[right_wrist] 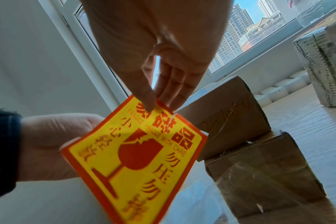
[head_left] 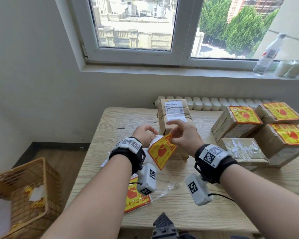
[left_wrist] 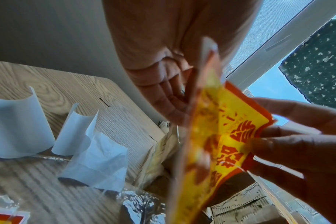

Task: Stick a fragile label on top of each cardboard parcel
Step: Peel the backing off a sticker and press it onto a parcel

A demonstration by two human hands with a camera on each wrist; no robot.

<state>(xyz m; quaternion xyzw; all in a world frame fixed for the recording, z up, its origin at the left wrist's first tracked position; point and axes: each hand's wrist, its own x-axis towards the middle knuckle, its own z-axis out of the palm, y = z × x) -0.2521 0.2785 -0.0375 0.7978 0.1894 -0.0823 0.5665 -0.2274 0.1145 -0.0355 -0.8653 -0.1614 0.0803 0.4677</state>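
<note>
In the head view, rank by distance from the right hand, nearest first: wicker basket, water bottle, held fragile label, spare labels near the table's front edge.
1. Held fragile label, in the right hand's grip.
2. Spare labels, below-left on the table.
3. Water bottle, windowsill, far right.
4. Wicker basket, floor, far left.

Both forearms raised, left hand [head_left: 144,135] and right hand [head_left: 184,135] pinching with curled fingertips

The head view looks forward and down over the wooden table [head_left: 205,200] toward the window [head_left: 136,23]. Both wrist views sit close under the palms, angled upward, sharing the fragile label [left_wrist: 217,144] [right_wrist: 136,159] with the head view
</note>
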